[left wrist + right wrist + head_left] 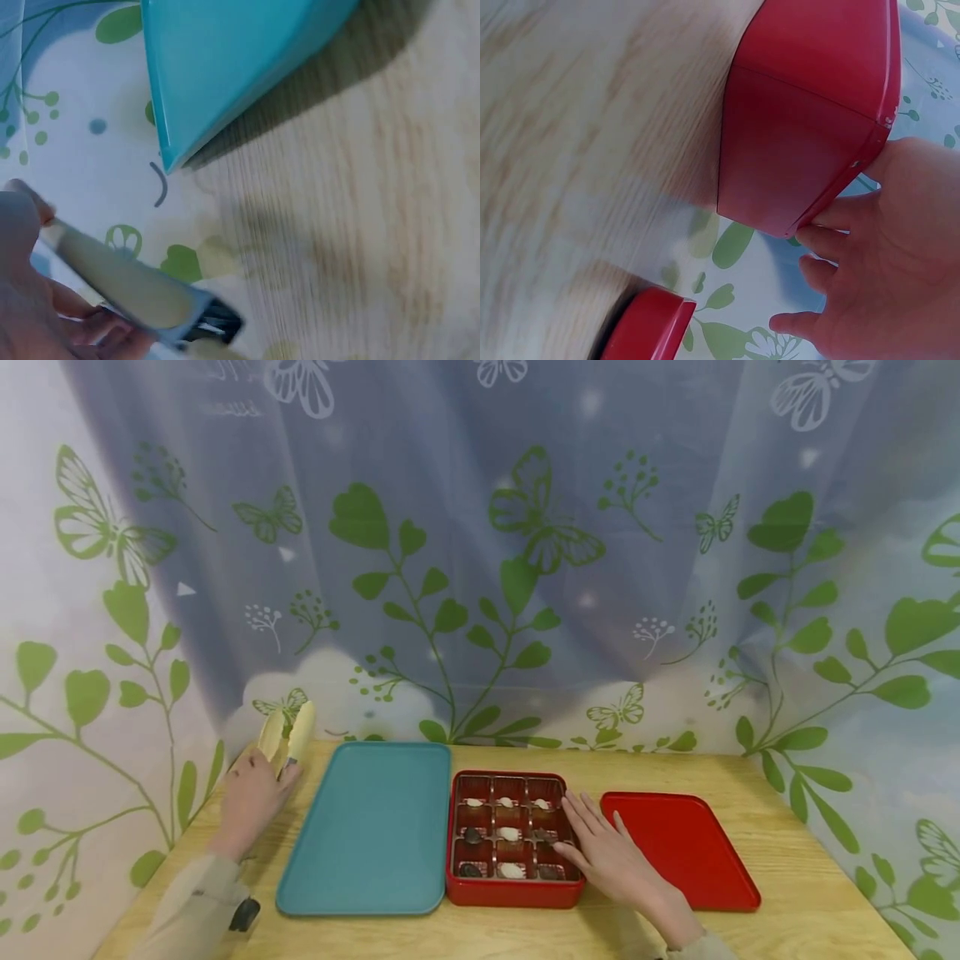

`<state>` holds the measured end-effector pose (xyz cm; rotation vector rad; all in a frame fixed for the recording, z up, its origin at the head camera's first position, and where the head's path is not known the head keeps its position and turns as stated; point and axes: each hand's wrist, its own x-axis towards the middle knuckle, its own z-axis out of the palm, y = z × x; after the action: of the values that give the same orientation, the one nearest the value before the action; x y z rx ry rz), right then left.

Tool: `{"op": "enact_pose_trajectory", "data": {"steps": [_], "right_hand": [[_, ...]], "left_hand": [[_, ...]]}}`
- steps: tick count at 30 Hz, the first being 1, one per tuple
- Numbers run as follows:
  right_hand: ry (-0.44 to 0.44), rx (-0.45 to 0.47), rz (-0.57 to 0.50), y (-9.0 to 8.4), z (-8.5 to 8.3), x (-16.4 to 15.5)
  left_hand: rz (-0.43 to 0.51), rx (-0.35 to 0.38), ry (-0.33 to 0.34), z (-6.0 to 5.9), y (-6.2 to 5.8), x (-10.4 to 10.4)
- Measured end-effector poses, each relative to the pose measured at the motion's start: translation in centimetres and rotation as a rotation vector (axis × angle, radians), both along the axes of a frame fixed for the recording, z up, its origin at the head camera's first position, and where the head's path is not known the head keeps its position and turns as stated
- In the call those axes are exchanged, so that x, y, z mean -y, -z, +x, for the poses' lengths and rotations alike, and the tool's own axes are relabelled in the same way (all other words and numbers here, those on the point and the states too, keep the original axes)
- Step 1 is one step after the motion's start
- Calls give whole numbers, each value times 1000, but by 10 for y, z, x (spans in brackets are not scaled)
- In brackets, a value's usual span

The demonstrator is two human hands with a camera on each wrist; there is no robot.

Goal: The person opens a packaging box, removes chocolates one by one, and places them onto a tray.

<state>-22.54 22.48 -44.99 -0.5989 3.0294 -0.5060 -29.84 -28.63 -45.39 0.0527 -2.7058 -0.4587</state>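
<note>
Leaf-printed curtains back the wooden surface [787, 868]. Left hand [251, 797] grips cream tongs [288, 735]; right hand [611, 856], fingers straight, steadies the red 9-compartment chocolate box [513, 893] beside the teal tray [367, 827]. Best to keep the box pinned flat and bring the tongs in low.

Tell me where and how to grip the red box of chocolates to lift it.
Grip the red square compartment box by its two outer side walls, coming from above. It lies flat and open-topped; the right hand already rests on its right rim, and the teal tray crowds its left.
</note>
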Motion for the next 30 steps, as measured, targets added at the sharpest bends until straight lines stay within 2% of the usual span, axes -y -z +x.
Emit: {"op": "enact_pose_trajectory", "data": {"steps": [3, 9, 16, 20, 26, 30], "right_hand": [[-1, 2, -4, 1, 0, 0], [1, 6, -6, 1, -1, 0], [4, 16, -7, -1, 1, 1], [4, 11, -6, -1, 1, 1], [1, 8, -6, -2, 1, 1], [2, 5, -9, -2, 1, 1]], "left_hand": [[59, 25, 4, 2, -2, -2], [82, -48, 81, 3, -6, -5], [-21, -58, 127, 11, -20, -20], [-86, -112, 151, 18, -27, -31], [-155, -224, 251, 25, -35, -51], [-224, -248, 307, 26, -38, -63]]}}
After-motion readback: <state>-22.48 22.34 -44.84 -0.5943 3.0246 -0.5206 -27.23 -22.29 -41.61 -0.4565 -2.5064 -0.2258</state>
